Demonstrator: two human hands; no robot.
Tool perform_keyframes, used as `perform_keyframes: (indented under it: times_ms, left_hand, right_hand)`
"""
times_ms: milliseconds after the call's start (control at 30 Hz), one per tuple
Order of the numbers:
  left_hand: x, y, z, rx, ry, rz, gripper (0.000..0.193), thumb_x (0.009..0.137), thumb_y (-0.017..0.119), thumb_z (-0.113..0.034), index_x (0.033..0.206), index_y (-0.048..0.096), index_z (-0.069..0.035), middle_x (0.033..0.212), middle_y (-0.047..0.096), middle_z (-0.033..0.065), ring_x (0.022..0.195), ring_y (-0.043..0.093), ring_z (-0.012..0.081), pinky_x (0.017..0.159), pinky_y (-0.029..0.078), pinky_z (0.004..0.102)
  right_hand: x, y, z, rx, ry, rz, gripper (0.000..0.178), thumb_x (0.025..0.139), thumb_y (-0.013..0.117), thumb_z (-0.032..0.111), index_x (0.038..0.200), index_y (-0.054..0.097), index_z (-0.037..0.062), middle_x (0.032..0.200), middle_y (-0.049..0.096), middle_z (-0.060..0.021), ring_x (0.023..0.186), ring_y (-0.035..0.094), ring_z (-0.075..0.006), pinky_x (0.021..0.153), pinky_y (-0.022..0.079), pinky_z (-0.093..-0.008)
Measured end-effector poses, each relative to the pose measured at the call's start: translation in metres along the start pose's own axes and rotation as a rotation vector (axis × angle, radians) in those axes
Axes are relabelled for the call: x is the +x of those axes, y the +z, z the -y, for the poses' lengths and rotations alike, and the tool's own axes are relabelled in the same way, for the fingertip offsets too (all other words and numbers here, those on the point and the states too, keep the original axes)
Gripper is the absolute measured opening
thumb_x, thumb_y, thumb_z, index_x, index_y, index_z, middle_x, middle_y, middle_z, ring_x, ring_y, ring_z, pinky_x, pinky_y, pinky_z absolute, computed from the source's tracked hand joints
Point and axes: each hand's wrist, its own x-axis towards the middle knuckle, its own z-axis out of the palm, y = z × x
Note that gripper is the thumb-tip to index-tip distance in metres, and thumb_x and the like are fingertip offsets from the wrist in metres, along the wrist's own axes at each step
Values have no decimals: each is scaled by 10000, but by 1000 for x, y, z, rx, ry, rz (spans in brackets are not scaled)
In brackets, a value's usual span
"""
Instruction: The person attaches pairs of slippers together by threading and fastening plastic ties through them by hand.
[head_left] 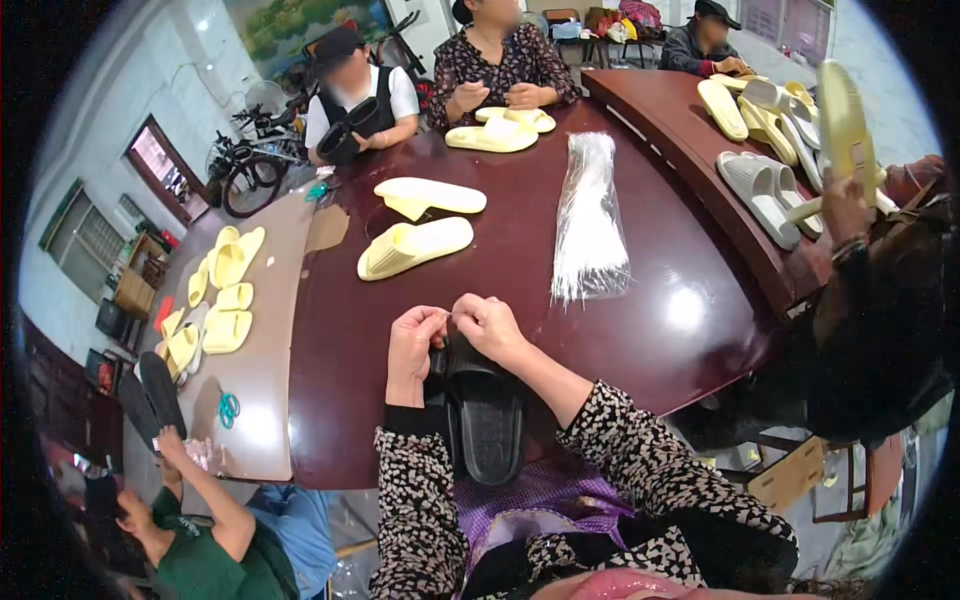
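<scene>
A pair of black slippers (pixel 486 425) lies at the table's near edge, soles down, toes hidden under my hands. Over their far end, my left hand (pixel 413 345) is closed in a pinch, and close to its right my right hand (pixel 488 325) pinches too. What the fingertips hold, if anything, is too small to make out. Beyond my hands lie two pale yellow slippers, one (pixel 415 248) nearer and the other (pixel 430 197) farther, on its side. A clear bag of thin white strands (pixel 590 225) rests to their right.
The dark red table (pixel 340 370) is shared with several people. More yellow slippers (pixel 228 332) and teal scissors (pixel 228 409) lie on the left section. At the right, grey slippers (pixel 757 195) sit beside a co-worker's raised yellow slipper (pixel 845 120). Far across lies another yellow pair (pixel 490 136).
</scene>
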Motion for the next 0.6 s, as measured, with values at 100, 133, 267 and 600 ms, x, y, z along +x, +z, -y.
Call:
perform_keyframes:
  times_ms: [100, 133, 267, 600]
  left_hand:
    - [5, 1, -5, -23, -7, -4, 67, 846, 611, -76, 808, 643, -32, 655, 587, -3, 554, 498, 55, 505, 388, 185]
    - [8, 1, -6, -23, -2, -9, 67, 846, 611, -76, 808, 643, -32, 655, 587, -3, 554, 498, 55, 505, 388, 185]
    - [5, 1, -5, 6, -24, 8, 67, 843, 614, -79, 805, 644, -33, 662, 592, -2, 557, 502, 55, 511, 388, 185]
    - [6, 0, -6, 57, -30, 58, 66, 841, 619, -88, 801, 636, -37, 673, 595, -1, 576, 514, 65, 529, 398, 194]
  right_hand:
    - [7, 2, -2, -3, -28, -20, 63, 788, 556, 69, 781, 576, 10, 664, 609, -171, 628, 635, -323, 560, 487, -376]
    - [9, 2, -3, 0, -33, -16, 63, 788, 556, 69, 781, 576, 10, 664, 609, -171, 628, 635, -323, 560, 487, -376]
    - [5, 2, -2, 2, 40, 21, 73, 783, 576, 100, 786, 592, 29, 706, 631, -138, 680, 627, -310, 605, 490, -376]
    - [6, 2, -9, -63, 8, 28, 77, 785, 571, 100, 779, 586, 25, 709, 630, -153, 675, 628, -325, 604, 494, -391]
